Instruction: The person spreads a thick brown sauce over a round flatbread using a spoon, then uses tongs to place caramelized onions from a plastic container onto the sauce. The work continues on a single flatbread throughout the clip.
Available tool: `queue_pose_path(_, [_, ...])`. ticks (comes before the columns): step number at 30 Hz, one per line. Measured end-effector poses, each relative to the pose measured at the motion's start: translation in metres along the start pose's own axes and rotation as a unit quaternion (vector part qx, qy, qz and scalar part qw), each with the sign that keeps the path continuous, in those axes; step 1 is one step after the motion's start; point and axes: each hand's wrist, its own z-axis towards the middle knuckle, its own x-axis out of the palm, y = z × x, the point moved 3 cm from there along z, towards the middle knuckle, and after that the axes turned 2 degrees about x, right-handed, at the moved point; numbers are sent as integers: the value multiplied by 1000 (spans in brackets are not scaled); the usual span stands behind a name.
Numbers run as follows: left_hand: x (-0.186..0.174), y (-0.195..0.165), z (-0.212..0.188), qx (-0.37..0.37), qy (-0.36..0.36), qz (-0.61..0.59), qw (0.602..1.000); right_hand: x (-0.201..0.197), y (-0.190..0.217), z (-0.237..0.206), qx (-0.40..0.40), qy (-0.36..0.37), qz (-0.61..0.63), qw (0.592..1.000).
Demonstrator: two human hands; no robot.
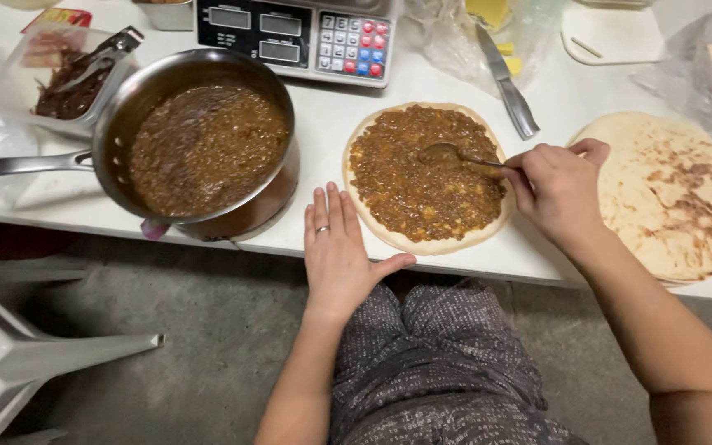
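Left hand [339, 251] flat, fingers spread; right hand [555, 191] curled in a grip

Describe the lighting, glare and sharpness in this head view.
Head view: even overhead light, soft shadows under the right hand and left hand; glare on the pan rim and knife; white table nearly washed out; centre sharp, edges slightly bowed and softer.

A digital scale [297, 37] stands at the table's far edge — dark front, three grey rectangular screens, a keypad of white, red and blue keys. Far left, a clear plastic tub [59, 78] carries a red-and-yellow label [58, 16]. Crumpled clear bags [694, 70] lie far right.
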Motion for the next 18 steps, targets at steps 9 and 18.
queue_pose_path(9, [3,-5,1,2,8,5,1000,3,1,2,51,28,20,998])
queue_pose_path(18, [4,-6,-2,12,-7,0,1000,-10,-12,8,237,254,117,930])
